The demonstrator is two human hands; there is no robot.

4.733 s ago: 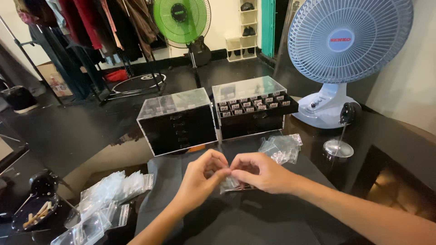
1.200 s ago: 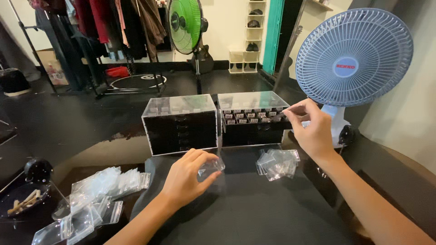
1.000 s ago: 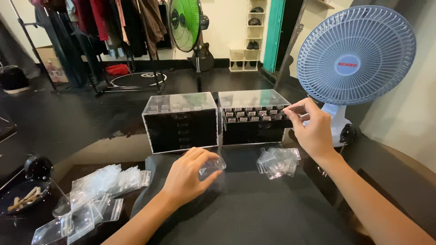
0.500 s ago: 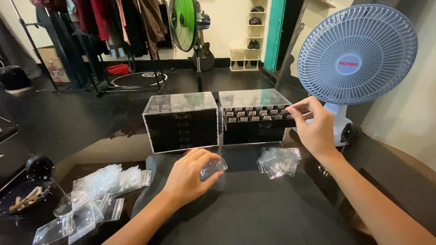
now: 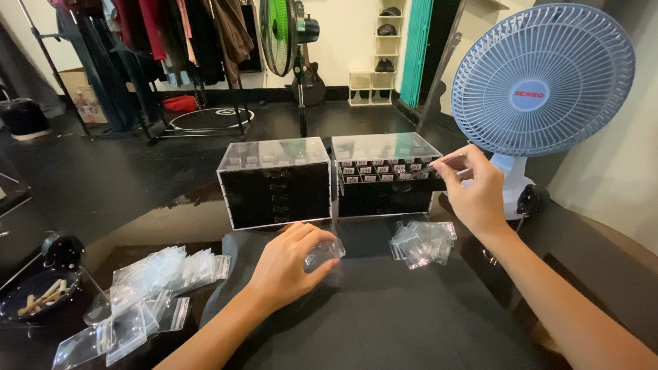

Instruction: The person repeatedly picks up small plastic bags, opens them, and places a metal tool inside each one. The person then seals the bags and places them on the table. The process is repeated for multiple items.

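left hand [image 5: 291, 264] rests on the dark mat, fingers curled round a small clear bag [image 5: 323, 251]. right hand [image 5: 474, 188] is pinched at the right drawer box [image 5: 384, 175], maybe holding something tiny, can't tell.

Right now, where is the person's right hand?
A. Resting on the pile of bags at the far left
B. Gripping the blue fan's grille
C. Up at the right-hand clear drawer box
C: the right hand reaches the top of the right-hand drawer box, something thin pinched in its fingers.
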